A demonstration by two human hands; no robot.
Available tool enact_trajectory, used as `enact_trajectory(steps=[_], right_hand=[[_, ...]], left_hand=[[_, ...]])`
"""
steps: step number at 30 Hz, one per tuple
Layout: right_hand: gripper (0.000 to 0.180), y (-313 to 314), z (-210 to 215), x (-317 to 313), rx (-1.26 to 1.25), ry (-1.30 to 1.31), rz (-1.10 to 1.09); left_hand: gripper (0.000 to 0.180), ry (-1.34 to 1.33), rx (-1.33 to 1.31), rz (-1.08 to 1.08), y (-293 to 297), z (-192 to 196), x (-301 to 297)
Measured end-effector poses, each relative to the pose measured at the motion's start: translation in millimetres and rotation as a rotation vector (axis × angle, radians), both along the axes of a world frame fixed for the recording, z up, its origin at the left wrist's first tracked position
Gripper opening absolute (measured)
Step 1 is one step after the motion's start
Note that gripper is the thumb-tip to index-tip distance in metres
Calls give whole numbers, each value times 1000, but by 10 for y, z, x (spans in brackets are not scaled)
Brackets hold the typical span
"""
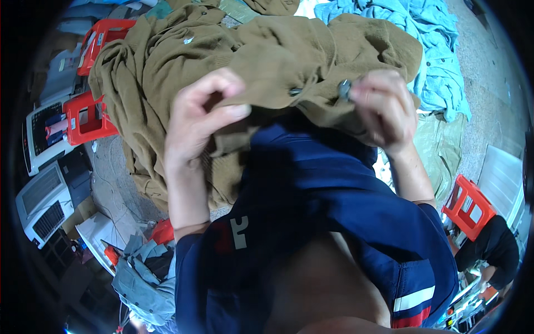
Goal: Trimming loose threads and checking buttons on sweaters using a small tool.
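A person in a dark blue shirt (328, 217) had both hands on or near a brown sweater (278, 53). The sweater was right in front of the shirt, and brown cloth (161, 83) lay in a big, bumpy heap around it, mostly to the left.

The left hand (200, 114) had its thumb and fingers closed on the near edge of the sweater. The right hand (386, 106) was at the other side, with its fingers curled in. A small, round, dark button (345, 89) showed right at its fingertips. That hand was a bit blurry, so I could not tell if the fingers were gripping the button. Another dark button (295, 92) was on the sweater between the two hands.

Light blue clothes (439, 61) were piled up at the far right, with a green sheet (445, 147) nearer. Two red stools (92, 118) stood on the left, and one more red stool (470, 209) was on the right, beside someone in black (489, 250). Gray-blue clothes (147, 284) sat in a messy pile at the lower left.
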State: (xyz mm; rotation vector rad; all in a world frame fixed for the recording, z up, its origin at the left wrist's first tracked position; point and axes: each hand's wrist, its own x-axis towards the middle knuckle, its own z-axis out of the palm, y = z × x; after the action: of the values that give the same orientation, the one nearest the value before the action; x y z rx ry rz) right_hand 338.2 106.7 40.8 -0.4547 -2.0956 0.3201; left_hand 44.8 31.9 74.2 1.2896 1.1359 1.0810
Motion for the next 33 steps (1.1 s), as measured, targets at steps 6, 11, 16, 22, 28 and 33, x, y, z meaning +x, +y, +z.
enact_trajectory(steps=[6,11,16,22,28,33], right_hand=[[15,-118,65,-513,22,156,111],[17,-205,-21,-522,-42,116,25],[22,-237,-60,-542,-191,58,-3],[24,-213,-52,-545,-546,10,46],[18,-211,-141,-549,-433,169,32],[19,-199,-100,-555,-431,205,2]], left_hand=[[11,-159,-112,-6,139,-12,528],[18,-14,-113,-7,98,-31,556],[24,38,79,37,78,-140,538],[23,534,452,32,67,-118,560],[20,488,665,34,74,-214,572],[16,638,857,48,56,-367,570]])
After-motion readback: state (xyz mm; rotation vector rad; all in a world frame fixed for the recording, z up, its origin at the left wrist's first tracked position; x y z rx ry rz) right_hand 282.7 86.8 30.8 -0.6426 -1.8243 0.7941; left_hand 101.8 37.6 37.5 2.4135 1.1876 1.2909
